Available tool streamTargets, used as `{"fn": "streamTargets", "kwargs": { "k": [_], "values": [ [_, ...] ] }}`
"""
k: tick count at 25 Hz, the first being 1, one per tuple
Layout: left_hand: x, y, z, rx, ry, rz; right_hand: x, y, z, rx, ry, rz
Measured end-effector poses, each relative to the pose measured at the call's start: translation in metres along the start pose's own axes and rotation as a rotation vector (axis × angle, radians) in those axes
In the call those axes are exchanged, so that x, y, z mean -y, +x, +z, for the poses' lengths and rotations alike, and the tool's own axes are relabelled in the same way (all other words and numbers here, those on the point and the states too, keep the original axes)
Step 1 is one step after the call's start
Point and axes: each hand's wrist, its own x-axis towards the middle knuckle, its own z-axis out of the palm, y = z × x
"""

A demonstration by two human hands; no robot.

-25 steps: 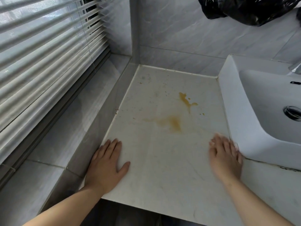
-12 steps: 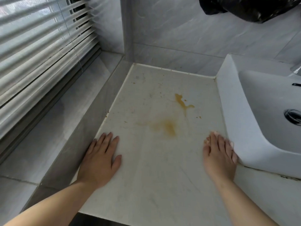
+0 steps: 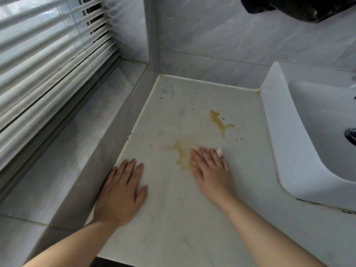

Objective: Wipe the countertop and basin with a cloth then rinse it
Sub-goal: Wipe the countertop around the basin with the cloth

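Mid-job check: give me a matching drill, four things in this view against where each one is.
Things:
1. left hand
2. right hand
3. basin
4. black bag

Places:
A. top right of the view
B. right of the countertop
C. flat by the countertop's left edge
D. flat beside the smeared orange stain

Pairs: 1-C, 2-D, 3-B, 4-A

A white horizontal-slat window blind (image 3: 48, 60) fills the left side, and daylight comes through it (dark gaps show between a few upper slats). Below it runs a grey marbled tile sill (image 3: 63, 151). Pale grey marbled wall tiles (image 3: 212, 35) cover the back wall, and a crumpled black plastic bag (image 3: 300, 6) hangs at the top right.
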Motion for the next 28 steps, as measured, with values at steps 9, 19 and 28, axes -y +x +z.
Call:
{"fn": "streamTargets", "kwargs": {
  "k": [9,19,28],
  "values": [
    [0.0,0.0,-0.002,-0.011,-0.022,0.003,0.01,0.049,0.006,-0.175,0.387,0.354],
    [0.002,0.001,0.003,-0.022,-0.049,0.014,0.02,0.031,-0.004,0.229,-0.002,0.12],
    [0.002,0.001,0.004,-0.017,-0.076,0.016,0.021,-0.008,-0.007,0.054,-0.05,-0.135]
  ]
}}
